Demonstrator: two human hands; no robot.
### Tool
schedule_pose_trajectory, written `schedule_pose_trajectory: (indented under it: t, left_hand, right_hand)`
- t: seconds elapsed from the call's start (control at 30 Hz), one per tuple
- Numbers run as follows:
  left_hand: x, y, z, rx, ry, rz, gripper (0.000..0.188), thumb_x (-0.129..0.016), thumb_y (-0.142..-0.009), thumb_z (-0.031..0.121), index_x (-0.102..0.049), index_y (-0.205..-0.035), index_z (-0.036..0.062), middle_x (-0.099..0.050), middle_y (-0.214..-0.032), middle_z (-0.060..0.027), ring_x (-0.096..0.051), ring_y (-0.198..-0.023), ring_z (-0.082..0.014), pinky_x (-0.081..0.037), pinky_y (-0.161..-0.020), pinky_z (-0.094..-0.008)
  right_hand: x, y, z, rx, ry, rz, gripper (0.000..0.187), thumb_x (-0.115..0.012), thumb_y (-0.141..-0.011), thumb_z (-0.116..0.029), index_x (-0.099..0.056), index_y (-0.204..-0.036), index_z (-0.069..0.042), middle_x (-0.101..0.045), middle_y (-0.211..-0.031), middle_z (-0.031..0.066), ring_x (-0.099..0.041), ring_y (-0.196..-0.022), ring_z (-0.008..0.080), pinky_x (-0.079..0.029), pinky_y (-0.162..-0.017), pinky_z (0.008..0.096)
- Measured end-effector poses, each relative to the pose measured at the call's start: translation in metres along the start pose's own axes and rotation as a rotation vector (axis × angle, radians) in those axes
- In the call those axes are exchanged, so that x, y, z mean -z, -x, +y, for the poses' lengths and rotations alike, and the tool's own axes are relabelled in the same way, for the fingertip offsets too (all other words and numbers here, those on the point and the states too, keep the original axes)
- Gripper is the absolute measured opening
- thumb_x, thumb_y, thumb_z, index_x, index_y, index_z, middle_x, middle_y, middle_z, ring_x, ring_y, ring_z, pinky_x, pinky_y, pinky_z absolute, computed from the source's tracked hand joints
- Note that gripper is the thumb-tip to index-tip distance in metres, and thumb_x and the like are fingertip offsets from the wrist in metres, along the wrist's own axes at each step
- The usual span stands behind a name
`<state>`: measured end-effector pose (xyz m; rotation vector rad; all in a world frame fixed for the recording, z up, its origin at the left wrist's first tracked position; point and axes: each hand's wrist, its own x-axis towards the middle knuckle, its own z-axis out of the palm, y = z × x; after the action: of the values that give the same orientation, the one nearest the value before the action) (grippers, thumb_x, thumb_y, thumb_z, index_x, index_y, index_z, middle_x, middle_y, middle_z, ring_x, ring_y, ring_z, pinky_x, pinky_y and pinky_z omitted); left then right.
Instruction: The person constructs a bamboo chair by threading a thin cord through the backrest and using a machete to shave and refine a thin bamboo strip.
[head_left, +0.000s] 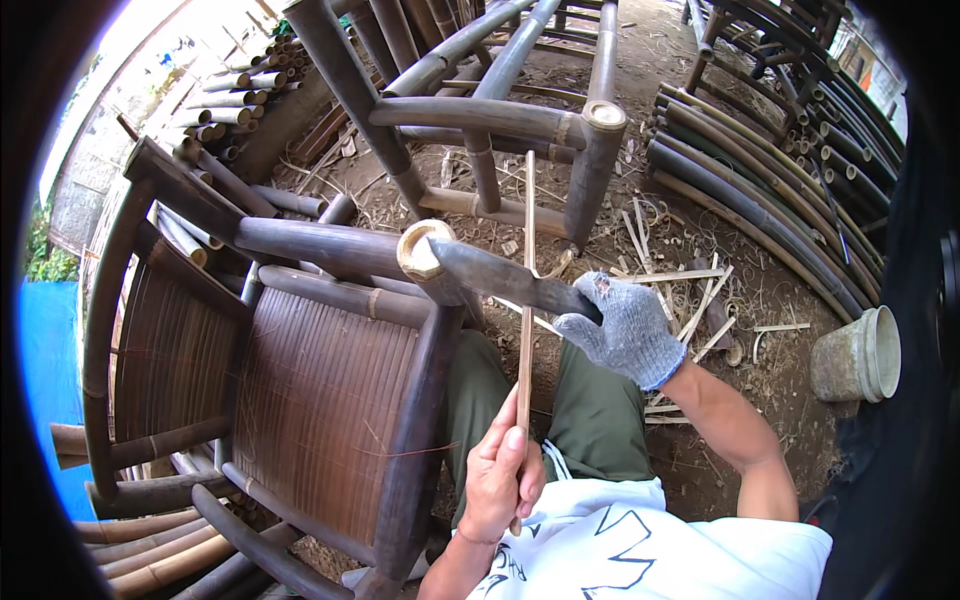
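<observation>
My left hand (502,474) is bare and closed around the lower part of a thin bamboo strip (527,345), which stands nearly upright in view in front of my lap. In a grey knitted glove, my right hand (626,330) grips the dark handle of a broad knife (500,272). The blade points left and crosses the strip at about its middle; its tip reaches over the cut end of a bamboo post (419,250) on the chair. To my left is that dark bamboo chair (330,390), with a slatted seat and back.
A second bamboo frame (490,118) stands ahead. Long dark bamboo poles (760,215) are stacked at the right, above a whitish bucket (855,355). Split strips (690,290) and shavings litter the dirt floor. More cut poles (235,100) lie at the far left.
</observation>
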<state>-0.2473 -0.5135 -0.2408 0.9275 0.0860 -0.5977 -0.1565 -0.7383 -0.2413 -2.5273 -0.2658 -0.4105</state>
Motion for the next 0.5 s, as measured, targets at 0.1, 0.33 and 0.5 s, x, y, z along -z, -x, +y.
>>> schedule_pose_trajectory:
  t: [0.1,0.33,0.5]
  left_hand:
    - [0.002,0.001,-0.004,-0.009,0.031,0.004,0.054,-0.043,-0.11,0.028,-0.027,-0.159,0.0113,-0.041,-0.05,0.0002,-0.034,-0.033,-0.0069,-0.031,-0.032,-0.0225]
    - [0.002,0.012,-0.008,0.028,-0.058,0.009,0.056,-0.044,-0.11,0.028,-0.026,-0.159,0.0083,-0.039,-0.05,0.0007,-0.032,-0.034,-0.0061,-0.029,-0.033,-0.0224]
    - [-0.001,0.011,-0.004,0.02,-0.064,-0.021,0.058,-0.045,-0.109,0.03,-0.026,-0.159,0.0068,-0.04,-0.05,0.0009,-0.032,-0.034,-0.0062,-0.029,-0.033,-0.0224]
  right_hand:
    - [-0.003,0.019,-0.01,0.001,-0.173,-0.019,0.05,-0.071,-0.088,-0.055,-0.062,-0.081,-0.007,-0.059,-0.067,0.0149,-0.064,-0.061,0.0352,-0.051,-0.056,0.0437]
    - [-0.001,0.009,0.005,-0.032,-0.107,0.01,0.046,-0.067,-0.092,-0.051,-0.061,-0.089,-0.006,-0.059,-0.07,0.018,-0.063,-0.065,0.039,-0.048,-0.056,0.0451]
    - [0.011,0.011,-0.003,0.146,-0.099,0.073,0.054,-0.068,-0.088,-0.06,-0.062,-0.081,-0.007,-0.059,-0.064,0.0144,-0.064,-0.06,0.0351,-0.05,-0.054,0.0432]
